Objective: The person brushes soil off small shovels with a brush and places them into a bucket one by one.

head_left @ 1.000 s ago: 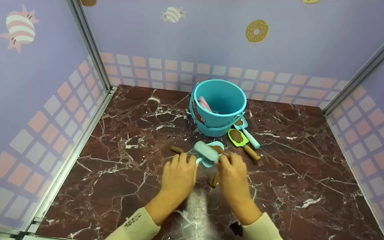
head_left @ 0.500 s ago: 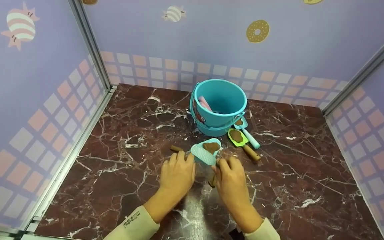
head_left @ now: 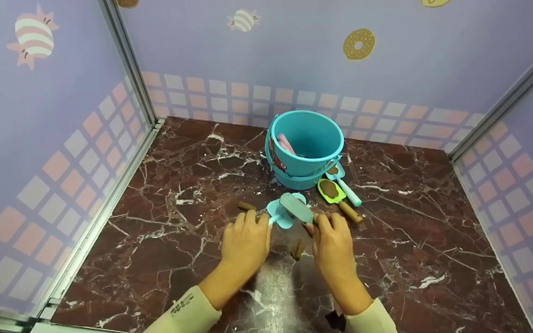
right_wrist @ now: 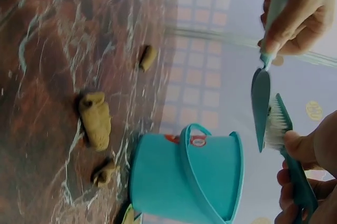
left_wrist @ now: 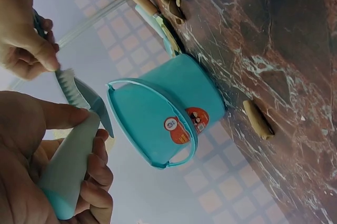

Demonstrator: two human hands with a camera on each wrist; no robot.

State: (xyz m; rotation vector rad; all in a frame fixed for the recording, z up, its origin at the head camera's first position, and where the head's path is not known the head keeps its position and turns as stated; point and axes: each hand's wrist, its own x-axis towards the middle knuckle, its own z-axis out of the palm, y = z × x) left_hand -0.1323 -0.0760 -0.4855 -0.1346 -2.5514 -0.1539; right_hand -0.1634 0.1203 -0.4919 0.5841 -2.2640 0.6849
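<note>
My left hand (head_left: pixel 246 238) grips the pale handle of a light-blue toy shovel (left_wrist: pixel 68 166), its blade held up off the floor. In the head view, the brush hides most of the blade's face. My right hand (head_left: pixel 335 240) holds a teal scrubbing brush (head_left: pixel 296 208) by its handle. Its white bristles (right_wrist: pixel 275 127) face the shovel blade (right_wrist: pixel 260 97) and lie right at its surface in the right wrist view. Below the hands, brown clay-like lumps (right_wrist: pixel 96 121) lie on the dark marbled surface.
Behind the hands stands a blue bucket (head_left: pixel 306 138) with a pink object (head_left: pixel 285 143) inside. To its right lie a green shovel (head_left: pixel 329 188) with a brown handle and another blue shovel (head_left: pixel 350 194), both bearing brown clay. One small brown roll (head_left: pixel 246 206) lies left of the shovel.
The brush has swept across the shovel blade, down-left and then back up-right, uncovering a brown patch midway. My right hand has shifted slightly right; my left stays nearly in place.
</note>
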